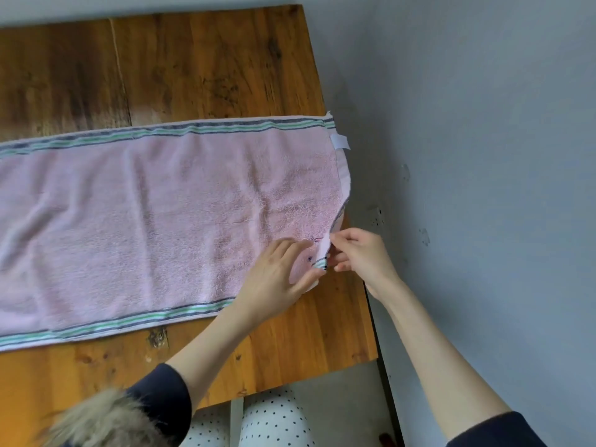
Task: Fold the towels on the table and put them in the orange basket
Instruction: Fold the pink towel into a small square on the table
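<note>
A long pink towel (154, 214) with green and dark stripes along both long edges lies spread flat across the wooden table (206, 69), running off the left of the view. Its near right corner is lifted off the table. My right hand (358, 253) pinches that corner's short edge from the right. My left hand (277, 272) holds the same corner from the left, fingers on top of the cloth and thumb under the striped edge. A white label (339, 141) sticks out at the towel's far right corner. No orange basket is in view.
The table's right edge (361, 285) runs close to a grey wall (483, 156). A fur-trimmed dark sleeve and polka-dot trousers (274, 417) show at the bottom, below the table's near edge.
</note>
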{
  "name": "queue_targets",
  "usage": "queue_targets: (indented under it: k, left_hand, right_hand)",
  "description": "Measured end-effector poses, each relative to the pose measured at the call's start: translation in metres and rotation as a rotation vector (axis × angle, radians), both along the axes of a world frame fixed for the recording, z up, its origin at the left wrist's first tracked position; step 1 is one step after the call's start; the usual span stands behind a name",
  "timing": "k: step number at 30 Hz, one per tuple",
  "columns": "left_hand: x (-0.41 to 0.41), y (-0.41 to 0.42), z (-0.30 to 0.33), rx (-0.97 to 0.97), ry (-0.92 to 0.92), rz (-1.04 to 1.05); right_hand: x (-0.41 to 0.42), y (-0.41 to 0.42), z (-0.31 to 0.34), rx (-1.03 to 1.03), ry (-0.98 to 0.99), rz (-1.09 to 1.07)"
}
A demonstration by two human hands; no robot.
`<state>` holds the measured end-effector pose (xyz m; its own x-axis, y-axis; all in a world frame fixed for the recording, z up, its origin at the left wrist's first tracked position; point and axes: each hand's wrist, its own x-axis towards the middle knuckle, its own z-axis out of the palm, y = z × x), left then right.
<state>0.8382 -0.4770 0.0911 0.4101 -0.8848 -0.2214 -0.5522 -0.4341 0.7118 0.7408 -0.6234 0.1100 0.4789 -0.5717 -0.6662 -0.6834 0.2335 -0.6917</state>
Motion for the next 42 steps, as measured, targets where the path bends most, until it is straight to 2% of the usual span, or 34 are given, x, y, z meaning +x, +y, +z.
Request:
queue_targets:
  k: [3, 6, 10, 15, 18, 21, 23, 26, 32, 35, 42]
  left_hand:
    - [-0.002, -0.007, 0.007, 0.068, 0.294, 0.127]
    - [0.006, -0.020, 0.006, 0.161, 0.411, 0.300]
    - [0.025, -0.032, -0.003, 0.233, 0.370, 0.394]
    - [0.036, -0.039, -0.006, 0.331, 0.400, 0.278]
    - [0.027, -0.045, -0.011, 0.365, 0.210, 0.246]
    - [0.017, -0.053, -0.016, 0.325, -0.004, 0.178]
    - [0.014, -0.058, -0.019, 0.323, -0.044, 0.158]
    - [0.016, -0.059, -0.023, 0.317, 0.008, 0.163]
    - [0.032, -0.049, -0.016, 0.227, 0.317, 0.163]
    - [0.043, -0.035, -0.005, 0.215, 0.364, 0.169]
    - [0.077, 0.042, 0.040, 0.138, 0.462, 0.420]
  right_hand:
    - [0.012, -0.004, 0.005, -0.002, 0.001, 0.133]
    - [0.021, -0.011, 0.005, -0.041, -0.002, 0.107]
    - [0.041, -0.027, -0.002, -0.206, 0.023, 0.032]
    - [0.080, -0.072, -0.016, -0.489, 0.069, -0.054]
    - [0.106, -0.101, -0.028, -0.582, 0.134, -0.002]
    - [0.131, -0.123, -0.038, -0.521, 0.213, 0.093]
    - [0.143, -0.131, -0.041, -0.480, 0.243, 0.110]
    - [0.154, -0.133, -0.044, -0.501, 0.255, 0.101]
    - [0.162, -0.126, -0.036, -0.502, 0.258, 0.112]
    - [0.163, -0.116, -0.023, -0.495, 0.229, 0.139]
    - [0.176, -0.053, 0.033, -0.534, 0.001, 0.270]
